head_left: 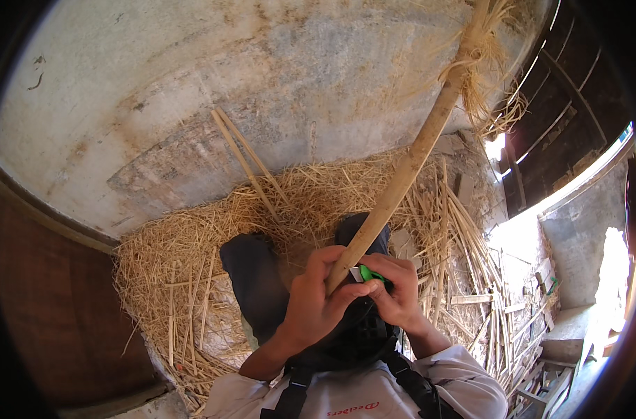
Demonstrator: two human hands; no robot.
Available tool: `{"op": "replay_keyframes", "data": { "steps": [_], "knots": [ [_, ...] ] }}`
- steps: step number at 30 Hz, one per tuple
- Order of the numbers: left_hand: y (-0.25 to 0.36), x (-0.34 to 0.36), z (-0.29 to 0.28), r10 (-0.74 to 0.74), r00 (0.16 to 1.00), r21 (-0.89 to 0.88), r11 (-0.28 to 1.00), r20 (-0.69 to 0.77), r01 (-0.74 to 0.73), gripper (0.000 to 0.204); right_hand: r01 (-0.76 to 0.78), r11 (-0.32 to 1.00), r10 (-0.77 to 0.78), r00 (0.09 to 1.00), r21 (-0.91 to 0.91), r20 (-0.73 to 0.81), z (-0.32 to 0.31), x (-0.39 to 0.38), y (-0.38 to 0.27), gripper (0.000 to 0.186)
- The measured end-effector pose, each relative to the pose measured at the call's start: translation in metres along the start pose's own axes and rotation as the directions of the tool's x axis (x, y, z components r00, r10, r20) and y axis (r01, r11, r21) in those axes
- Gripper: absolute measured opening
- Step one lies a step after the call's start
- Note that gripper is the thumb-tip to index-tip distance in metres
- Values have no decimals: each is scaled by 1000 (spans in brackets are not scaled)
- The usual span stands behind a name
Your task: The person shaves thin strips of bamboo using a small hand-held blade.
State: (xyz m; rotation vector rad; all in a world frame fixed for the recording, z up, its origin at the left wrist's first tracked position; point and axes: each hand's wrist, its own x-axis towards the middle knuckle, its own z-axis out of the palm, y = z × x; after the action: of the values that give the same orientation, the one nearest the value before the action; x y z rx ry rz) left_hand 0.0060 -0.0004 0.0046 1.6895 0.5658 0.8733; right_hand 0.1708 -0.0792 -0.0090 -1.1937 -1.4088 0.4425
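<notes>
A long bamboo pole slants from my lap up to the far right, with frayed fibres hanging from its upper part. My left hand is closed around its near end, fingers behind and thumb in front. In my right hand is a green utility knife, pinched between thumb and fingers. Its short metal blade sits right beside the pole, close to my left thumb; whether the edge touches the bamboo I cannot tell.
Straw and shavings cover the floor around my dark-trousered legs. Two thin sticks lean on the stained wall. Many split strips lie in a heap to the right. A brown panel stands at left.
</notes>
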Motion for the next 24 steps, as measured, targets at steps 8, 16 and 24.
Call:
{"op": "replay_keyframes", "data": {
  "steps": [8, 16, 24],
  "knots": [
    [-3, -4, 2, 11, 1000, 25, 1000, -28, -10, 81, 29, 999, -27, 999, -39, 42, -8, -2, 6, 41],
    [-2, -3, 4, 58, 998, 90, 995, -41, -54, 74, 93, 993, -90, 995, -68, 46, -9, 2, 12, 38],
    [2, -4, 3, 127, 990, 201, 973, -56, -114, 67, 95, 992, -90, 994, -88, 59, -12, 7, 11, 37]
  ]
}}
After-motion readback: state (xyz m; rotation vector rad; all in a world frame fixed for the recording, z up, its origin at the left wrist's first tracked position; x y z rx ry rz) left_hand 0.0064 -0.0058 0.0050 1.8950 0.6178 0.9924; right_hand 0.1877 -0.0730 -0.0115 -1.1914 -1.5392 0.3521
